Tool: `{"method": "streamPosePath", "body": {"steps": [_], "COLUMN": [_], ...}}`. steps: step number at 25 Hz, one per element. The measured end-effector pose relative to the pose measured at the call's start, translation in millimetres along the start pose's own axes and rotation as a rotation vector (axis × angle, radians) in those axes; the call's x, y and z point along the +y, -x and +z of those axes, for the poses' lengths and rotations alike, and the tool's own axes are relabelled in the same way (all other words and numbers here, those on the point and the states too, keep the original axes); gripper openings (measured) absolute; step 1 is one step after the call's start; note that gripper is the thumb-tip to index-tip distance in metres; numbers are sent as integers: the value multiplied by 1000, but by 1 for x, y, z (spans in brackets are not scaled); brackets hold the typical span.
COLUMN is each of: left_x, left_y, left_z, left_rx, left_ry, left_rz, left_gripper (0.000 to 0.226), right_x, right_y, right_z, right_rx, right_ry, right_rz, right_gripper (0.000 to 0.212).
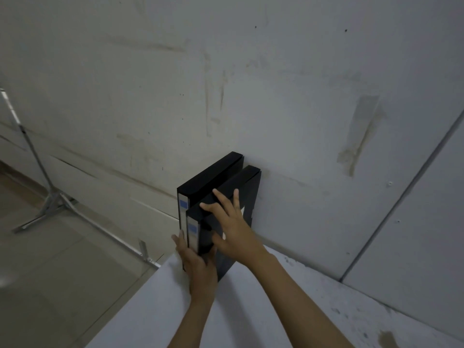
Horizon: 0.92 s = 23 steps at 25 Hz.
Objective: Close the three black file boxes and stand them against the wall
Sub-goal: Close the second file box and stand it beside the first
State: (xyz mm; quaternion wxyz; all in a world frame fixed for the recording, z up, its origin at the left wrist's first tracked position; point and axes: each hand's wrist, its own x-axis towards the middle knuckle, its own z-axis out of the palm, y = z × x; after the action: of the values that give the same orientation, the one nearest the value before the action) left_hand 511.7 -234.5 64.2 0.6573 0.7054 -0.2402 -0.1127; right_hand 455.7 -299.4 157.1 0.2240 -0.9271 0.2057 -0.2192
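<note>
Black file boxes (213,177) are stood upright on a white table (288,310), back ends against a scuffed grey wall (276,84). Their spines are braced by the flat, open left hand (198,266); the open right hand (233,228) is spread on top, gripping nothing. A metal stand (45,187) is seen on the floor (62,272).

Head view — down, close on wall (301,96).

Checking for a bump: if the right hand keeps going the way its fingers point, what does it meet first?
The right hand already lies on the nearer upright black file box; beyond it, probably the scuffed grey wall.
</note>
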Motion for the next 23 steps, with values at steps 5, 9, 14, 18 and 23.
{"method": "streamPosePath", "body": {"steps": [5, 9, 14, 18, 23], "left_x": [2, 5, 10, 18, 39], "left_y": [-16, -19, -17, -12, 0], "left_z": [17, 26, 27, 20, 5], "left_rx": [-60, -26, -5, -37, -130], "left_ry": [55, -21, -34, 2, 4], "left_rz": [-45, -31, -52, -81, -3], "left_gripper": [95, 95, 90, 85, 80], "right_x": [26, 35, 27, 16, 10], "right_y": [-12, -19, -17, -13, 2], "right_z": [-6, -9, -24, -29, -36], "right_rx": [19, 11, -46, -93, -140], "right_ry": [-2, -3, 3, 38, 5], "right_rz": [-8, -7, 41, 86, 120], "right_gripper": [60, 60, 62, 66, 77]}}
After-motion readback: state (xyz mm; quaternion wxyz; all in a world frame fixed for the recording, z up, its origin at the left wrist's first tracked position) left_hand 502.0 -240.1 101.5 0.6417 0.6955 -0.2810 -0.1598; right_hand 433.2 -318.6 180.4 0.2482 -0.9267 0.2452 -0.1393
